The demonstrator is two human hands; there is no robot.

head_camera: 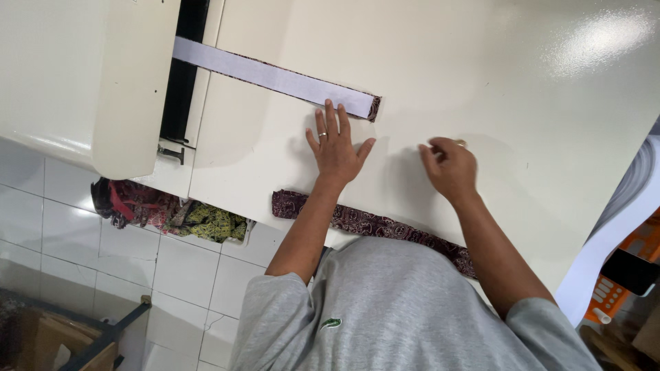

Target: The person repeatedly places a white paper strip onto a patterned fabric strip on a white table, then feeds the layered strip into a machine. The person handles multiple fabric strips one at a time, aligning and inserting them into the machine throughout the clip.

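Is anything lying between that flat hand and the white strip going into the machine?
Nothing visible: the left hand lies flat on the cream table, fingertips just short of the white fabric strip.

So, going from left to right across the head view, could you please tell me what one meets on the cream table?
Cream machine cover → white strip → left hand, flat on the cream table → right hand, fingers curled → orange object at the right edge.

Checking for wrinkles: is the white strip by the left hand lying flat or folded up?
Flat: the white strip lies straight on the table, the left hand just below it.
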